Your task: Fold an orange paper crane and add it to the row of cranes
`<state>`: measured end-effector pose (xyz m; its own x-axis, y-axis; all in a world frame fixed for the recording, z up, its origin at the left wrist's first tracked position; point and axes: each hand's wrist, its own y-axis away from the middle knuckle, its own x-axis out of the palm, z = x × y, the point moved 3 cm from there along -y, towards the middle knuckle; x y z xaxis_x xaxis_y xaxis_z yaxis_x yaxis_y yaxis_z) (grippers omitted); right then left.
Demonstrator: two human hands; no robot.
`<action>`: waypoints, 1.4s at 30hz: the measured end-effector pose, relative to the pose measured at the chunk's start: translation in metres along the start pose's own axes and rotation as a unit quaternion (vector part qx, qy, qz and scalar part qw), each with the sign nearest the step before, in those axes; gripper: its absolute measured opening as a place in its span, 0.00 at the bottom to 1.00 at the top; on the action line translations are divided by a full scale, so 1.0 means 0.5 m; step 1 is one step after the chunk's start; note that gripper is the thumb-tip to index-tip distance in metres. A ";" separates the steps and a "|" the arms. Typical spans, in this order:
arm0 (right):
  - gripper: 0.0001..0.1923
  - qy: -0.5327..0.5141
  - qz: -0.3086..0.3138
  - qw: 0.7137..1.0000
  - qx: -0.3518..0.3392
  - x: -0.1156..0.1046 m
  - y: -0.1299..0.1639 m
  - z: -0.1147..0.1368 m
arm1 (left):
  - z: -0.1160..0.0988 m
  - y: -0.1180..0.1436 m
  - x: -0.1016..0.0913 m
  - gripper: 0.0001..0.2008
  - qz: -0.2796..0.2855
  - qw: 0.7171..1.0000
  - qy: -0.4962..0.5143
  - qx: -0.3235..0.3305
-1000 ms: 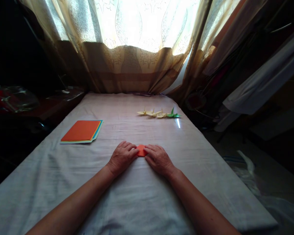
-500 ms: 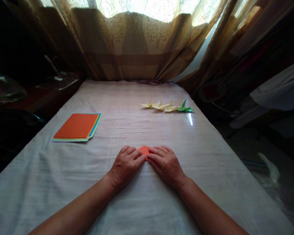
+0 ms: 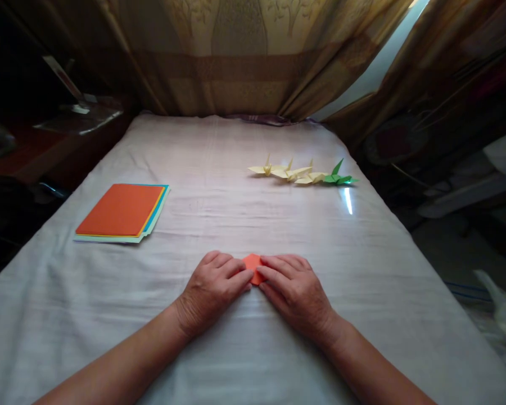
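Observation:
A small folded piece of orange paper lies on the cloth between my two hands, its outer parts covered by fingers. My left hand grips its left side, the thumb pointing in toward the middle. On the opposite side, my right hand has its fingers closed on the paper's right edge. Only a narrow central strip and the pointed top of the paper show.
To the left lies a stack of square coloured paper, orange on top. Folded cream paper cranes stand in a row at the back right, with a green paper crane at the end. A pale sheet covers the surface; curtains hang behind.
The view has tilted down and come closer. My hands have drawn slightly apart, and more of the orange paper shows between them. Both still hold it.

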<state>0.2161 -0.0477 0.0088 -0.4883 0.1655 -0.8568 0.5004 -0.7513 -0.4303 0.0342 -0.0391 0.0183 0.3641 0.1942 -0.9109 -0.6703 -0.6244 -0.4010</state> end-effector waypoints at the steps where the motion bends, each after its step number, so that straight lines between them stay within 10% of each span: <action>1: 0.11 0.000 -0.004 1.000 -0.003 -0.001 -0.002 0.000 | 0.002 -0.001 0.000 0.11 -0.003 1.000 0.007 0.001; 42: 0.06 -0.002 -0.007 0.987 0.159 0.022 -0.011 0.009 | 0.002 -0.010 0.021 0.12 0.092 0.978 0.090 -0.164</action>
<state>0.2048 -0.0448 0.0029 -0.4959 0.1748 -0.8506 0.2442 -0.9119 -0.3297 0.0407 -0.0332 0.0108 0.3845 -0.0631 -0.9210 -0.5030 -0.8508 -0.1517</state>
